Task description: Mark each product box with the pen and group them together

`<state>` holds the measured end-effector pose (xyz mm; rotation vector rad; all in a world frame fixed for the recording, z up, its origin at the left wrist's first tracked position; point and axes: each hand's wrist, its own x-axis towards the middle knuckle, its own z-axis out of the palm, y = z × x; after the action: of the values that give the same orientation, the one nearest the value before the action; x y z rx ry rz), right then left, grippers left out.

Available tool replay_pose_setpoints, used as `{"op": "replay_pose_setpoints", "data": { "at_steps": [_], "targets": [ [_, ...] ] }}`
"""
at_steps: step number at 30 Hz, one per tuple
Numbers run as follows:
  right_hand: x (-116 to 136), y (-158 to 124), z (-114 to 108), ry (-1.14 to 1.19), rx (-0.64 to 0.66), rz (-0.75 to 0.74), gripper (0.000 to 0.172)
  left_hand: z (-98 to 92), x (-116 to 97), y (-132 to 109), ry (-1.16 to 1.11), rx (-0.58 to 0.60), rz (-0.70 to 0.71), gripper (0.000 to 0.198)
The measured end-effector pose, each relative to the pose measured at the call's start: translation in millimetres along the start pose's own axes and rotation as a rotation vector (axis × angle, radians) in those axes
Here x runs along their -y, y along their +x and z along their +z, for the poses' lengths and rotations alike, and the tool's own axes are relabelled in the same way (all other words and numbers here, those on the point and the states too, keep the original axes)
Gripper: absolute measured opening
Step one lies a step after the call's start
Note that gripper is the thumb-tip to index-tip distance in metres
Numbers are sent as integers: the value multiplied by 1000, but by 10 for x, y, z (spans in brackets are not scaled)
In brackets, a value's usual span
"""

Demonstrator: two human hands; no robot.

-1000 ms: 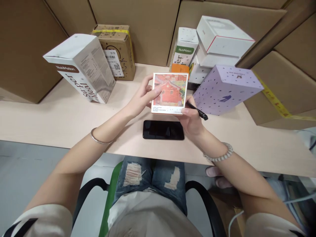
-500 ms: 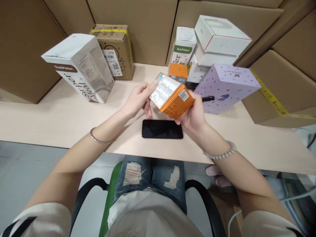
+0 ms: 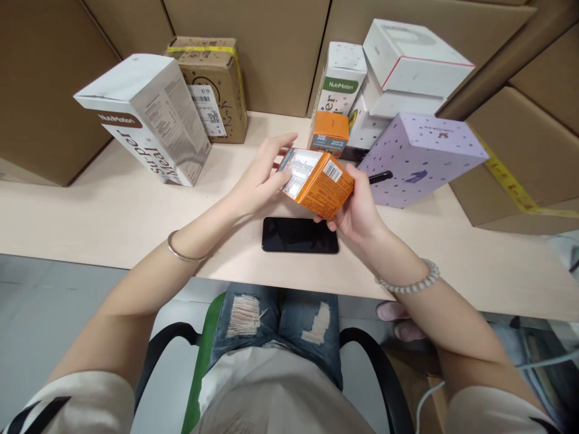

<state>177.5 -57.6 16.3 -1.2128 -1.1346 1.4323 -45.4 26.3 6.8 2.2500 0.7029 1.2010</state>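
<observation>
A small orange box [image 3: 329,188] with a white text panel and a barcode is held tilted above the table. My right hand [image 3: 360,208] grips its right end, thumb on the near side and fingertips underneath. On the left end, my left hand [image 3: 262,178] has its thumb on the white panel and its fingers around the far edge, partly hidden by the box. Below the box, a black phone [image 3: 300,235] lies flat on the table, dark screen up.
Behind stand another orange box [image 3: 331,129], a NutriMotion box [image 3: 346,63], white boxes [image 3: 418,57] and a purple box [image 3: 420,160]. A black pen [image 3: 380,177] shows near the purple box. A white Super Meal box [image 3: 149,114] and a taped cardboard box [image 3: 235,90] stand left.
My left hand has shifted its hold: its fingers moved up to the far edge and its thumb slid down onto the white panel. The held box has turned slightly and lowered.
</observation>
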Motion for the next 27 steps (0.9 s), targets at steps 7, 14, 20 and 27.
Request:
{"op": "replay_pose_setpoints", "data": {
  "at_steps": [7, 14, 20, 27],
  "targets": [
    [-31, 6, -8, -139, -38, -48, 80, 19, 105, -27, 82, 258, 260, 112],
    [174, -179, -162, -579, -409, -475, 55, 137, 26, -69, -81, 224, 118, 95],
    [147, -240, -103, -371, -462, -842, 36, 162, 56, -88, -76, 175, 129, 94],
    [94, -223, 35, -342, -236, -750, 35, 93, 45, -53, 45, 195, 207, 102]
  ]
}}
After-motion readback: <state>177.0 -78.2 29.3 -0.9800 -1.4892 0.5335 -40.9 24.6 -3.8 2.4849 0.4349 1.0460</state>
